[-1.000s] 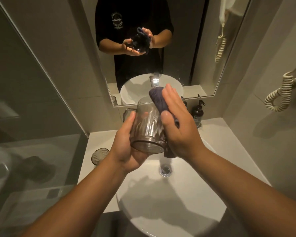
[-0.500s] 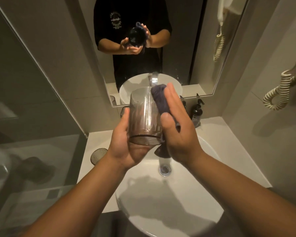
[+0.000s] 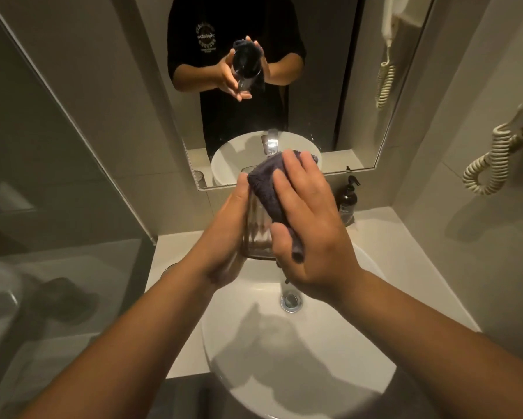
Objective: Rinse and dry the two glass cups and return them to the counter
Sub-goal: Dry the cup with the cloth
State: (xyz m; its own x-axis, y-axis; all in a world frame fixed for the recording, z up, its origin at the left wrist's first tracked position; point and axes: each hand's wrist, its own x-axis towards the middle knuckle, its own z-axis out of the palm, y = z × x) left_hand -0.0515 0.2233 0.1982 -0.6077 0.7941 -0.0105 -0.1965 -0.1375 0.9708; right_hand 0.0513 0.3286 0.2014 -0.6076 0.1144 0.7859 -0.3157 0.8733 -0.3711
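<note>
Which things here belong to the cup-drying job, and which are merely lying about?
In the job:
- clear ribbed glass cup
- dark grey cloth
- left hand, gripping the cup
- right hand, pressing the cloth on it
- second ribbed glass cup on the counter

Lying about:
- dark pump bottle
- coiled cream cord

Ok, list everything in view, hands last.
glass cup: one, clear ribbed, held above the basin
second cup: one, ribbed, on counter left of basin, mostly hidden
cloth: one, dark purple-grey, against the held cup
basin: one, white, on counter
drain: one, chrome, in basin
pump bottle: one, dark, counter by mirror
mirror: one, on wall
coiled cord: one, cream, right wall
left hand: grips cup
right hand: presses cloth on cup
</note>
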